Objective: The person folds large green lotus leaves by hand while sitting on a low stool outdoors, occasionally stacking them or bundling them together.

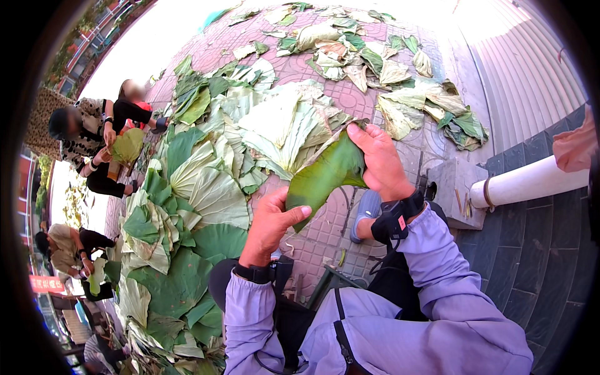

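Red banner [47, 284], one, bearing pale lettering. Leaf heap [212, 197], one, its pieces overlapping beyond count. Left hand [267, 226], one: fingers curled, thumb pinching the lower end of one green leaf [328, 174], held between both hands above the paving [319, 256]. Right hand [382, 164], one: thumb and fingers gripping the leaf's upper end. Blue shoe [367, 211], one visible. White pole [544, 181], one.

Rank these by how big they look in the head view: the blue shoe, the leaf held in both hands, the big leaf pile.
1. Big leaf pile
2. Leaf held in both hands, partly covered by the fingers
3. Blue shoe
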Demonstrator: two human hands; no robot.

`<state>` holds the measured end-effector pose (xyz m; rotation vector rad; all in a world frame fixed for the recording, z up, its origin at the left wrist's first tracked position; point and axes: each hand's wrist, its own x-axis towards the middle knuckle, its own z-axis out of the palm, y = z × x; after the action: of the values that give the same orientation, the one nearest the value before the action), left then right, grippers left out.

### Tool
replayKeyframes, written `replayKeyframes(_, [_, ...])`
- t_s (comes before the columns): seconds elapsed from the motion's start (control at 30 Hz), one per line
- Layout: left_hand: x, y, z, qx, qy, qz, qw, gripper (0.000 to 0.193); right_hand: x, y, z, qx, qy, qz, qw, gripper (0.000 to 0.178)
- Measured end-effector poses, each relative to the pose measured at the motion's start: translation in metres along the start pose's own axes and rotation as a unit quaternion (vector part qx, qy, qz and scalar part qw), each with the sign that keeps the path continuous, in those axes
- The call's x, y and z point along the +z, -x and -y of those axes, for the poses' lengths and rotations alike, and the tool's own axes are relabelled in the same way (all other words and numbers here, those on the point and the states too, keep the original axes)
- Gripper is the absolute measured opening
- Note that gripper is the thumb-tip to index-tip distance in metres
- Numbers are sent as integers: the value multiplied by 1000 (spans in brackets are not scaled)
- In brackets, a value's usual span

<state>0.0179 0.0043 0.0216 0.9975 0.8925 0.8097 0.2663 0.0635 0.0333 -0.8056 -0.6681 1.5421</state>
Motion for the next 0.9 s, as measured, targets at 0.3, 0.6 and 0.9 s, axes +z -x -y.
replayKeyframes(0.3, [-12,-12,24,89,1,-103,991,12,-14,-6,7,-16,-56,-11,998,21])
replayKeyframes(0.6, [-13,-15,29,133,3,-158,979,14,-16,-6,9,-10,-52,-15,998,20])
replayKeyframes(0.9, [-9,-16,36,60,129,-113,983,19,-23,-10,6,9,-93,1,996,18])
